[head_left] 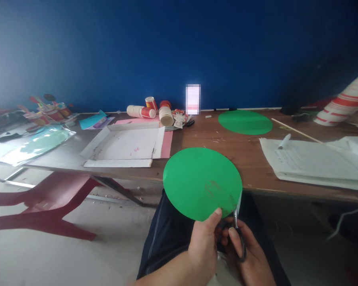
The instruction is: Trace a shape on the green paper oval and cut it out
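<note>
My left hand (pixel 203 242) pinches the lower edge of a green paper circle (pixel 201 182), thumb on top, and holds it up in front of the table edge. My right hand (pixel 249 256) grips a pair of scissors (pixel 238 228) with fingers through the black handles. The blades point up at the circle's lower right rim. A second green paper circle (pixel 245 122) lies flat on the wooden table (pixel 226 153) farther back. My dark trousers show beneath the hands.
A white open cardboard box (pixel 123 149) lies on pink paper at the left. Paper cups (pixel 155 110) lie at the wall. White sheets with a marker (pixel 304 161) sit at right, beside a striped cup stack (pixel 344 101). A red plastic chair (pixel 44 206) stands lower left.
</note>
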